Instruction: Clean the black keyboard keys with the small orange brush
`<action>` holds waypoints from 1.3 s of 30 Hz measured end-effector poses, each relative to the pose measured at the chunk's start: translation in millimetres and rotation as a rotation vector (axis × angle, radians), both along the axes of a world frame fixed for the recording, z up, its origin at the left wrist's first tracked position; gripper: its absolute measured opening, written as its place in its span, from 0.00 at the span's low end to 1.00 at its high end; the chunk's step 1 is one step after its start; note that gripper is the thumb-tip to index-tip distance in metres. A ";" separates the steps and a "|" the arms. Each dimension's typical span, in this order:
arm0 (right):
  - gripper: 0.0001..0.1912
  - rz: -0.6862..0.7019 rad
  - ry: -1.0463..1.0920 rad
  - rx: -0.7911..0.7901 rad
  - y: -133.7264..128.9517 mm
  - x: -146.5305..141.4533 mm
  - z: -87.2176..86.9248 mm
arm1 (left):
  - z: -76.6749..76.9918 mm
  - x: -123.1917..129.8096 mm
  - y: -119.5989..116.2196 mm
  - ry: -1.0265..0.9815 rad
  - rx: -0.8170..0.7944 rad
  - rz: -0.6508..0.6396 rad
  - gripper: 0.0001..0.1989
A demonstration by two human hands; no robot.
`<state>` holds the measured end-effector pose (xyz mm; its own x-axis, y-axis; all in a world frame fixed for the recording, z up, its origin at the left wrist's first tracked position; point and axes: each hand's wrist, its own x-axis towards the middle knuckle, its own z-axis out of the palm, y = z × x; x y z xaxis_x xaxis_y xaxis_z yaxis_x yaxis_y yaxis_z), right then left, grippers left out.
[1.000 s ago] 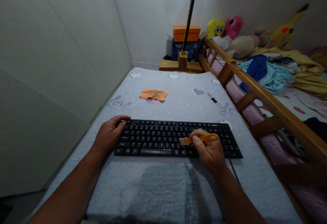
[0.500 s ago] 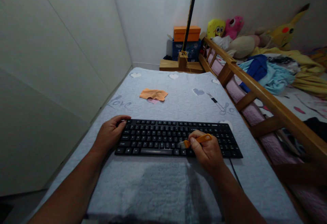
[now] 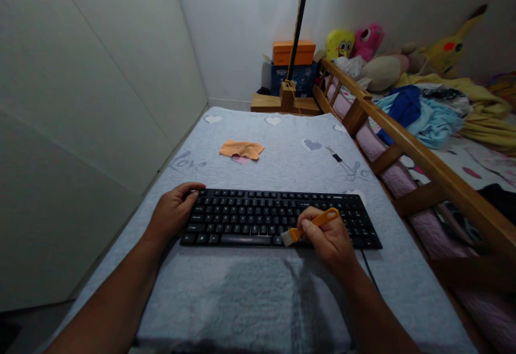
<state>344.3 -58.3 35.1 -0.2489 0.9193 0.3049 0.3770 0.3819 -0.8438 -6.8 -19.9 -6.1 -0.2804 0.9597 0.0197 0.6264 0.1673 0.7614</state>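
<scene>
A black keyboard (image 3: 242, 219) lies flat on the cloth-covered table (image 3: 226, 300), its cable running off near the right end. My left hand (image 3: 173, 209) grips the keyboard's left end, with the fingers at its top left corner and the thumb on the edge. Closed around the orange handle of a small brush (image 3: 318, 221) is my right hand (image 3: 328, 238). The brush's pale bristles rest at the keyboard's bottom row, right of the space bar. Beyond the keyboard lies a crumpled orange cloth (image 3: 242, 149).
A thin tool with a black grip (image 3: 337, 157) lies at the table's back right. A wooden bed rail (image 3: 395, 128) runs along the right side. Behind the table are an orange box (image 3: 294, 52) and a black pole (image 3: 299, 26). Plush toys and clothes lie on the bed.
The brush in my right hand has moved slightly towards me, its bristles now lower at the keyboard's front edge and its handle tilted more upright. My left hand holds its place.
</scene>
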 end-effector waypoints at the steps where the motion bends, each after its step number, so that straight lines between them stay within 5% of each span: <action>1: 0.13 -0.018 0.030 -0.006 -0.4 0.6 -0.4 | -0.1 -0.2 0.2 0.002 0.001 -0.003 0.22; 12: 0.12 0.013 -0.125 0.201 -2.5 -5.6 4.1 | -1.1 -1.7 0.8 0.014 0.019 -0.017 0.21; 18: 0.10 0.122 -0.140 0.190 -5.7 -5.6 6.0 | 0.7 -0.3 0.0 0.015 0.013 -0.001 0.21; 24: 0.12 0.083 -0.128 0.191 -5.3 -4.9 6.2 | -1.6 -1.0 0.2 0.004 0.020 -0.006 0.22; 30: 0.13 0.159 -0.074 0.064 -7.2 -3.2 8.2 | -0.2 -0.6 0.6 0.005 0.005 0.002 0.23; 39: 0.10 -0.079 -0.107 0.247 -1.7 -5.3 1.6 | -2.9 -2.5 0.4 0.000 0.018 -0.014 0.22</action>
<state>339.0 -60.0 36.8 -0.2222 0.8382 0.4981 0.4954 0.5371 -0.6827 -9.3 -19.5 -9.0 -0.2671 0.9630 0.0371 0.6282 0.1448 0.7645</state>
